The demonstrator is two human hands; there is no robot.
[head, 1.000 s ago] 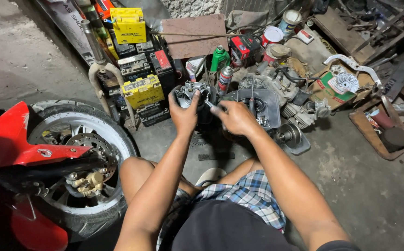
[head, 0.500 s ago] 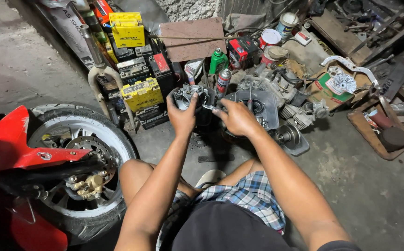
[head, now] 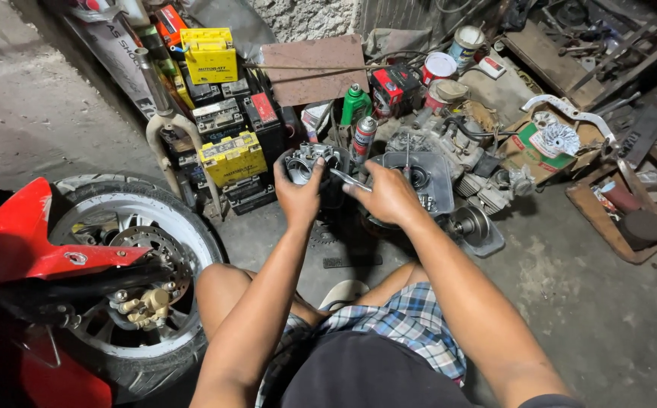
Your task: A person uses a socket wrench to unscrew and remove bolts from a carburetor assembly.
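Note:
My left hand (head: 299, 195) grips a small grey metal engine part (head: 310, 160), round and ribbed, held up in front of me. My right hand (head: 389, 195) is closed around a thin metal tool (head: 350, 179) whose tip points at that part. Both arms reach forward over my bent knees. Just behind my hands sits a dismantled grey engine (head: 434, 162) on the concrete floor.
A motorcycle front wheel (head: 128, 272) with red fender (head: 30, 242) stands at left. Yellow and black batteries (head: 230, 140) are stacked behind it. Spray cans (head: 362, 136), tins, a cardboard box (head: 547, 143) of parts and a tray (head: 623, 219) lie at the back and right.
The view has shifted slightly; my hands stay together on the metal part, with the tool still worked against it.

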